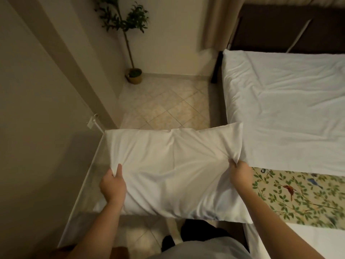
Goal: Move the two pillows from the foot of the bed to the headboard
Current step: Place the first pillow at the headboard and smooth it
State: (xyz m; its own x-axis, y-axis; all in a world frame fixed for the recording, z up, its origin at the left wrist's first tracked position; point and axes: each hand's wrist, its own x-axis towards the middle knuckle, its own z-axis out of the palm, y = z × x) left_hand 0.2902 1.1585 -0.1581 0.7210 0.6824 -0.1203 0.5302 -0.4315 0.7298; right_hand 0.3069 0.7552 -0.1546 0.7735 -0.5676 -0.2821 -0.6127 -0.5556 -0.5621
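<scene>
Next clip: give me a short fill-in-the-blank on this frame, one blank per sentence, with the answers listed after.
1. The left hand and right hand together hold one white ____.
2. The pillow is held over the tiled ____, beside the bed.
3. By the headboard, the number of pillows lying is ____.
4. In the far corner stands a potted ____.

Answers: pillow; floor; zero; plant

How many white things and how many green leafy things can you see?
White things: 2, the pillow and the bed sheet
Green leafy things: 2, the potted plant and the leaf-print cloth
Total: 4
</scene>
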